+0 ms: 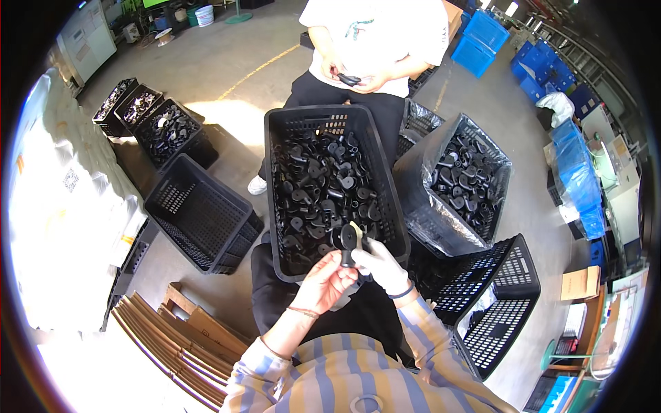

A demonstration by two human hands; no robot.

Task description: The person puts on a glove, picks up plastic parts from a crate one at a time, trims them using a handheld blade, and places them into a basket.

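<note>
My left hand (323, 281) is bare and closed, its fingertips pinching the stem of a black plastic part (349, 241) with a round head. On my right hand (382, 267) is a white glove. Its fingers are closed at the part's right side, around a slim pale-yellow object (357, 228) that lies along the part; its kind is not clear. Both hands meet over the near end of a black crate (335, 110). Inside it lie many loose black plastic parts (317, 168) of similar shape. My right fingers partly hide the held part.
Across the crate, a person in a white shirt (382, 41) holds a black part. A plastic-lined crate of parts (499, 162) stands right, with a tilted black crate (499, 303) nearer. Left are stacked empty crates (200, 213) and filled crates (169, 134). Flat cardboard (179, 344) leans near-left.
</note>
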